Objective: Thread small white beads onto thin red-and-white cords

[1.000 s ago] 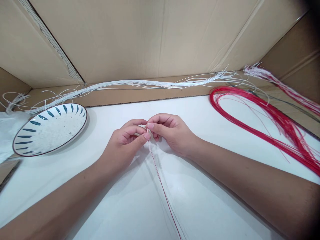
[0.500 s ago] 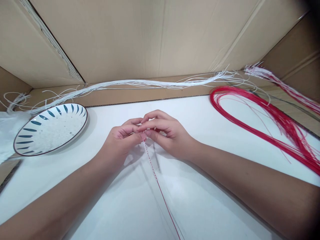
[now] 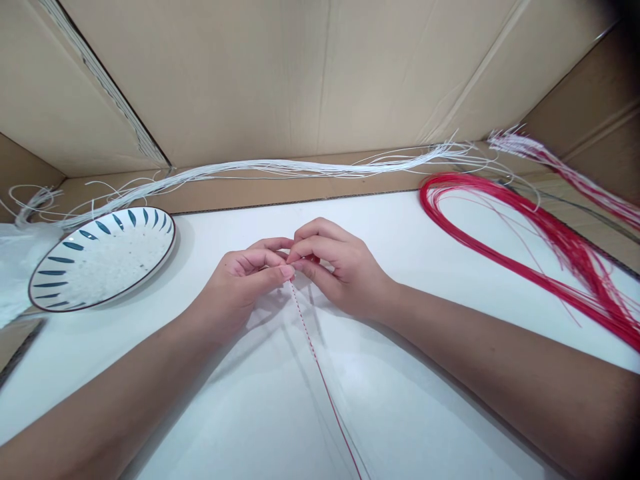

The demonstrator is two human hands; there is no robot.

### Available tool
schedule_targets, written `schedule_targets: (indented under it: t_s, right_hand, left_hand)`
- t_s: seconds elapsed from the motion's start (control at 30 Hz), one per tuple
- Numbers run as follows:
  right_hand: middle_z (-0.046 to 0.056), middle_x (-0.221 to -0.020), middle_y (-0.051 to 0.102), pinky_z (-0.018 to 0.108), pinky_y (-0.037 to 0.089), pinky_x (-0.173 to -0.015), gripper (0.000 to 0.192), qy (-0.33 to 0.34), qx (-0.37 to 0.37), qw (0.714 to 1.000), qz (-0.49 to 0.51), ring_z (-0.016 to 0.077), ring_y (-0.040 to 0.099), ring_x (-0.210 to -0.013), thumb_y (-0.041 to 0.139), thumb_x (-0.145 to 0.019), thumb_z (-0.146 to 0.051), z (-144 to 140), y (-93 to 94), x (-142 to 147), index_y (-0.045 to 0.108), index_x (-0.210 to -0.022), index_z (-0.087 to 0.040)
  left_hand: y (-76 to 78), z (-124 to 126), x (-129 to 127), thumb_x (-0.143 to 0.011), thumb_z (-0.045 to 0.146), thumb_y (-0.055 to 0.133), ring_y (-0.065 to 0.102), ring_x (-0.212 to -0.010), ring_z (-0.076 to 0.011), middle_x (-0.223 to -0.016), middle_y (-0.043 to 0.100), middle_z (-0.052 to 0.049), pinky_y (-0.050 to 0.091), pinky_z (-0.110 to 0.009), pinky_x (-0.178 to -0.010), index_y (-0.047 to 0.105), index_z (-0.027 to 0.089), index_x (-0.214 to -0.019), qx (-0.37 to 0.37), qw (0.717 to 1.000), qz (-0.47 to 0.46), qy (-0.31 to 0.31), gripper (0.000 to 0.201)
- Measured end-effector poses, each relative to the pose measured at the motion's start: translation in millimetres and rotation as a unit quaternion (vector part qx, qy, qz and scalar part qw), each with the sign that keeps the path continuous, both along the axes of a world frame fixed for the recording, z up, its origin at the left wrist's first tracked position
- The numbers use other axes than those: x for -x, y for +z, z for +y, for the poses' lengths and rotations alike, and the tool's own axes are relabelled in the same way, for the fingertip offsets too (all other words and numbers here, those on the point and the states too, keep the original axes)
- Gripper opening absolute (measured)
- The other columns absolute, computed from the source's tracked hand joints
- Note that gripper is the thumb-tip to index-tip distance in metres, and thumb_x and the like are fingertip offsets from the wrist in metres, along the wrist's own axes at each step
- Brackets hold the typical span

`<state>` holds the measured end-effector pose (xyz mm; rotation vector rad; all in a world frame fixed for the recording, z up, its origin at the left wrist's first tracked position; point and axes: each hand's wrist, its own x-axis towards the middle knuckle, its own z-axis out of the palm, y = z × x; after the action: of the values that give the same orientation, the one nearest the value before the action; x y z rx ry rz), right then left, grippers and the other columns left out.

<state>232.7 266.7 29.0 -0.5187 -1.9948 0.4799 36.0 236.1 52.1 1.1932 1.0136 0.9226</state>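
A thin braided red-and-white cord [image 3: 305,325] runs from my fingertips toward the near edge of the view, its lower length plain red. My left hand [image 3: 250,277] pinches the top end of the cord between thumb and forefinger. My right hand [image 3: 343,263] is closed too, thumb and fingers pinched together at the same spot, touching the left fingertips. What lies between the right fingers is mostly hidden; the strands there are too fine to make out.
A white plate [image 3: 113,267] with blue dashes and tiny clear bits stands at left, beside a plastic bag [image 3: 23,260]. White cords [image 3: 280,168] lie along the cardboard wall [image 3: 300,80]. Looped red cords [image 3: 450,223] and a red-and-white bundle [image 3: 565,163] lie at right.
My right hand has shifted slightly right, and its fingers have drawn in closer to the pinch. The upper end of the cord has moved a little to the right with my hands.
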Motion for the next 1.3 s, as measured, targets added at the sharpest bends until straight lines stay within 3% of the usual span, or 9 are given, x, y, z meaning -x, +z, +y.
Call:
schedule_targets:
  t_s: [0.17,0.33,0.6,0.7,0.83,0.97,1.03,1.13,1.3]
  right_hand:
    - [0.005,-0.099,0.064,0.029,0.055,-0.076,0.010,0.017,0.005,0.999,0.050,0.0132,0.063,-0.088,0.064,-0.098,-0.012,-7,6.6,2,0.068,-0.092,-0.019]
    - [0.005,-0.096,0.062,0.030,0.055,-0.077,0.008,0.009,0.001,0.997,0.075,0.0136,0.062,-0.088,0.065,-0.098,-0.016,-16,12.6,4,0.065,-0.091,-0.019]
    - [0.004,-0.096,0.059,0.030,0.052,-0.075,0.009,-0.045,-0.099,0.992,0.062,0.0142,0.060,-0.089,0.059,-0.098,-0.012,-15,9.3,5,0.059,-0.097,-0.021]
    - [0.004,-0.096,0.058,0.030,0.051,-0.073,0.014,-0.050,-0.143,0.986,0.074,0.0140,0.059,-0.087,0.058,-0.095,-0.009,-16,7.9,7,0.057,-0.099,-0.022]
    - [0.005,-0.095,0.058,0.031,0.049,-0.071,0.016,-0.064,-0.168,0.982,0.051,0.0163,0.056,-0.086,0.055,-0.096,-0.008,-18,7.2,11,0.053,-0.100,-0.023]
    - [0.007,-0.096,0.062,0.034,0.049,-0.076,0.011,-0.115,-0.109,0.987,0.010,0.0190,0.059,-0.091,0.051,-0.100,-0.013,-4,5.0,6,0.054,-0.094,-0.022]
    - [0.007,-0.094,0.063,0.034,0.048,-0.077,0.011,-0.165,-0.050,0.985,0.027,0.0184,0.059,-0.090,0.051,-0.100,-0.016,9,2.9,-1,0.055,-0.092,-0.021]
    - [0.006,-0.092,0.063,0.032,0.047,-0.074,0.011,-0.228,-0.012,0.971,0.072,0.0170,0.057,-0.085,0.052,-0.100,-0.019,25,0.3,-9,0.057,-0.091,-0.021]
    - [0.003,-0.088,0.065,0.033,0.045,-0.075,0.011,-0.228,-0.009,0.971,0.068,0.0166,0.059,-0.084,0.054,-0.098,-0.016,22,2.8,-5,0.058,-0.089,-0.020]
  left_hand:
    - [-1.2,-3,-1,-0.086,0.036,0.081,0.062,-0.111,-0.0206,-0.122,0.067,-0.005,0.049,-0.032,-0.093,0.080,0.022,-0.075,-0.028,0.997,-0.049,-0.046,0.017]
    - [-2.6,-7,-4,-0.085,0.041,0.082,0.064,-0.101,-0.0177,-0.119,0.068,-0.004,0.050,-0.029,-0.086,0.077,0.023,-0.088,-0.025,0.995,-0.077,-0.050,0.019]
    - [0.9,-11,-7,-0.092,0.061,0.066,0.060,-0.096,-0.0198,-0.115,0.070,-0.009,0.047,-0.033,-0.083,0.074,0.019,-0.090,-0.061,0.995,0.029,-0.074,0.042]
    - [1.1,-10,-7,-0.089,0.060,0.071,0.061,-0.097,-0.0208,-0.111,0.071,-0.008,0.047,-0.033,-0.081,0.072,0.020,-0.085,-0.050,0.995,-0.003,-0.087,0.040]
    - [-1.7,-8,-3,-0.090,0.060,0.070,0.060,-0.084,-0.0182,-0.089,0.069,-0.004,0.046,-0.031,-0.075,0.072,0.020,-0.086,-0.027,0.993,-0.007,-0.116,0.040]
    - [-2.6,-9,-4,-0.092,0.061,0.067,0.063,-0.084,-0.0188,-0.086,0.070,-0.005,0.049,-0.032,-0.079,0.073,0.020,-0.083,-0.005,0.997,0.020,-0.076,0.043]
    - [-0.9,-12,-9,-0.091,0.061,0.068,0.067,-0.090,-0.0206,-0.096,0.075,-0.007,0.051,-0.032,-0.081,0.074,0.019,-0.083,0.019,0.997,0.001,-0.070,0.043]
    - [2.3,-20,-20,-0.083,0.055,0.081,0.074,-0.090,-0.0216,-0.103,0.080,-0.009,0.054,-0.032,-0.076,0.074,0.021,-0.097,0.114,0.988,-0.047,-0.094,0.037]
    - [7.1,-35,-33,-0.080,0.043,0.088,0.077,-0.096,-0.0213,-0.112,0.080,-0.010,0.057,-0.030,-0.079,0.074,0.022,-0.108,0.235,0.956,-0.087,-0.149,0.038]
